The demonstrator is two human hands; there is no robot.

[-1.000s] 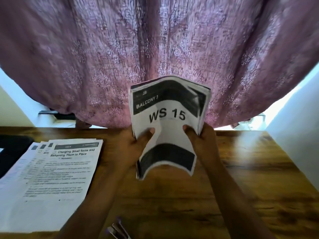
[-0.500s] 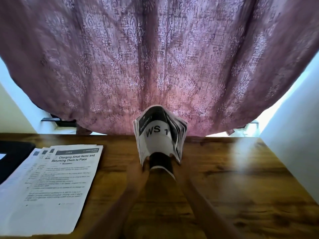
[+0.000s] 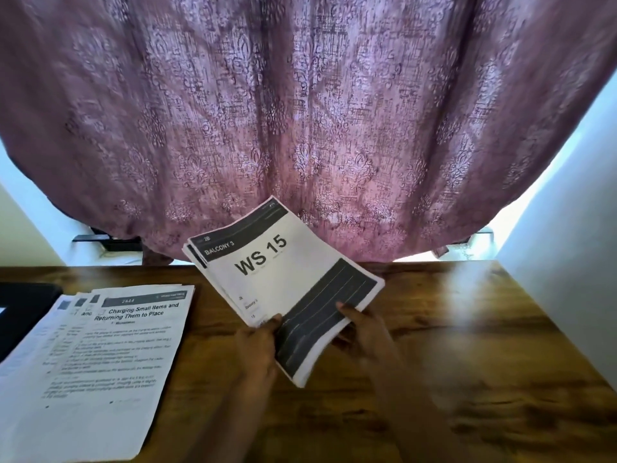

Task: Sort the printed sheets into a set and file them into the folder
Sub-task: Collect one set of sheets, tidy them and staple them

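in the lower middle of the frame, the grip: both hands hold one stack of printed sheets (image 3: 283, 285) by its near end, raised over the table and turned so that its print runs uphill to the right.
left hand (image 3: 255, 345): at the stack's near left edge, thumb lying on the top sheet just beside the dark band, the other fingers hidden beneath the paper.
right hand (image 3: 365, 332): at the near right edge, thumb pressed on the dark band, the rest of the hand under the stack; the near corner of the sheets droops between the two hands.
top sheet: a dark header strip reading "balcony 3", a large "ws 15" in the white middle, and a broad dark band with thin lines across the near end; edges of more sheets show slightly fanned along its left side.
second pile (image 3: 110, 355): printed pages lying flat on the table at the lower left, apart from the held stack; the top one is headed "charging small items and returning them to place", with several more fanned out to its left.
table (image 3: 467, 345): brown wood grain, a pale sheen on its right part.
dark object (image 3: 23, 302): flat and black at the left edge, just beside the fanned pages; what it is i cannot tell.
curtain (image 3: 300, 111): mauve patterned cloth filling the upper frame, hanging behind the table.
wall (image 3: 567, 212): pale, at the right edge.
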